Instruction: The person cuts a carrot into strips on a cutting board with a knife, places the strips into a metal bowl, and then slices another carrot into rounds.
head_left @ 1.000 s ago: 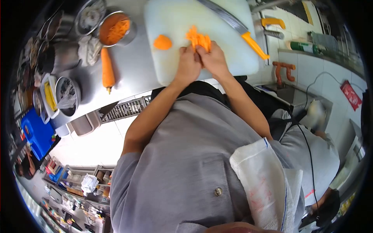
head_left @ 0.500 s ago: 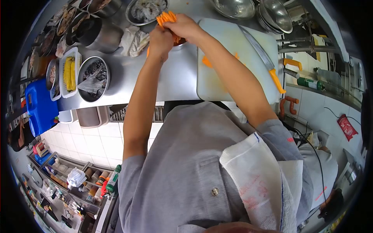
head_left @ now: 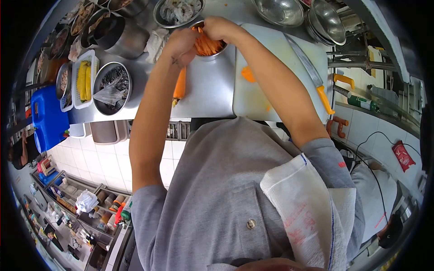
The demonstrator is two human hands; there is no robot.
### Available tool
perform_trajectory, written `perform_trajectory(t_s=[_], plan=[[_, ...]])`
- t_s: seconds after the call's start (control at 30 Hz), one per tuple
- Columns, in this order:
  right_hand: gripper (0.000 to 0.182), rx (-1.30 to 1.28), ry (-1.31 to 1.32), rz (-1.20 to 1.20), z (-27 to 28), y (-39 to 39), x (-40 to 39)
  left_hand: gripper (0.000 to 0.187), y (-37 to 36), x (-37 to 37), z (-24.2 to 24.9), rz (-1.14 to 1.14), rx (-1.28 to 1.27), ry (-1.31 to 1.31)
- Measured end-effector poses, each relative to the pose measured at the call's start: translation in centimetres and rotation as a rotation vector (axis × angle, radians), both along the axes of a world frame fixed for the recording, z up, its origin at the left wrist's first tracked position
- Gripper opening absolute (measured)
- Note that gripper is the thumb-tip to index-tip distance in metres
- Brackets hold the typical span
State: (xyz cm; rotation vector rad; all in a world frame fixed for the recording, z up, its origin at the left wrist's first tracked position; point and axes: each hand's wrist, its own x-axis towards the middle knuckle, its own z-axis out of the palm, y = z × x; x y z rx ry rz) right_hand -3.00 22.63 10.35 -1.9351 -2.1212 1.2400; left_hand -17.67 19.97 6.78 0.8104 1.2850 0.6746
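Observation:
A metal bowl of orange carrot strips (head_left: 209, 45) sits on the steel counter. My left hand (head_left: 182, 44) is at the bowl's left side, with its fingers mostly hidden behind the back of the hand. At the upper right rim, my right hand (head_left: 218, 30) is closed, its fingers bent down at the strips; what is between them is hidden. A whole carrot (head_left: 180, 85) lies below my left hand, partly under the forearm. On the white cutting board (head_left: 280, 63) are an orange carrot piece (head_left: 248, 74) and a large knife (head_left: 307, 65) with an orange handle.
A bowl of translucent pieces (head_left: 178, 11) stands behind my left hand. To the left are a crumpled cloth (head_left: 156, 44), a metal pot (head_left: 126, 40), a basket with yellow items (head_left: 85, 81) and a bowl of dark pieces (head_left: 111, 88). Empty metal bowls (head_left: 278, 11) stand at the back right.
The bunch of carrot strips held up between my hands is gone from there. My hands have moved apart, showing the filled bowl. The whole carrot is more visible.

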Motion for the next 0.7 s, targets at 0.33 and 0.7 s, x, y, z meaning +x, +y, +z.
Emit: perform_trajectory(t_s=[0.33,0.7], plan=[[0.024,0.345,-0.128,0.205,-2.2,0.7,1.5,0.048,0.2,1.3,-1.2,-0.433,0.997,0.878],[0.027,0.477,0.117,0.095,-3.1,-1.0,2.7,0.034,0.9,1.1,0.2,-0.626,0.886,0.979]])
